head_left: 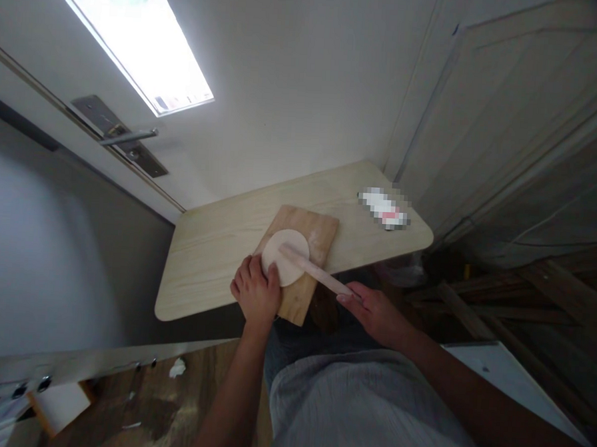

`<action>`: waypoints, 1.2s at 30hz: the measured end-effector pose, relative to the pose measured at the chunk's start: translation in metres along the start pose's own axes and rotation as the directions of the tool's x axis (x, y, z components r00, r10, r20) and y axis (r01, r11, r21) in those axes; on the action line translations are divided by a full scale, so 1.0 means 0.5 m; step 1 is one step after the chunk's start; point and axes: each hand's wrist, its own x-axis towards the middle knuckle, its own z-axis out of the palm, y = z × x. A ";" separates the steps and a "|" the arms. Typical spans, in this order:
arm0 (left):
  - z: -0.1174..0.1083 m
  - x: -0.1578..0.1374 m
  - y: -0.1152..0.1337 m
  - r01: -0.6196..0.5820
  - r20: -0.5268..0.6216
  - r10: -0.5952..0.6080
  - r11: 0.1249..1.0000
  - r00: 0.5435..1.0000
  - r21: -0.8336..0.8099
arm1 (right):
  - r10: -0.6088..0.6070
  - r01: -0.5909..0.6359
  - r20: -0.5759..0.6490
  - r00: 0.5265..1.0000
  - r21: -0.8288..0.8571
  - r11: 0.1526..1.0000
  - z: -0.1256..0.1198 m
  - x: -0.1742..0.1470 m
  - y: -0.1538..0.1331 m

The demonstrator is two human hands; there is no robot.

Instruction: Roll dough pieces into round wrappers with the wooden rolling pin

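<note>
A flat, pale round of dough (pixel 274 247) lies on a wooden cutting board (pixel 323 228), which juts past the near edge of the table. My left hand (pixel 257 291) is closed at the near-left rim of the dough, its thumb on the dough and its fingers curled by the board's edge. Some of its grip is hidden under the hand. In my right hand (pixel 374 314) is one end of a slim, floury wooden rolling pin (pixel 323 277). The pin's far end rests over the middle of the dough, and its length crosses the board's right edge.
The pale wooden table (pixel 201 265) stands against a white door with a metal handle (pixel 127 136). A blurred-out phone-like object (pixel 383 208) lies on its right side. Wooden planks (pixel 474 309) are stacked at right. A crumpled white scrap (pixel 177 368) lies on the floor.
</note>
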 end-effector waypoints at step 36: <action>0.053 0.174 0.115 -0.477 0.275 0.504 0.864 0.819 -0.161 | 0.029 -0.035 -0.091 0.995 -0.064 0.997 -0.035 0.027 0.016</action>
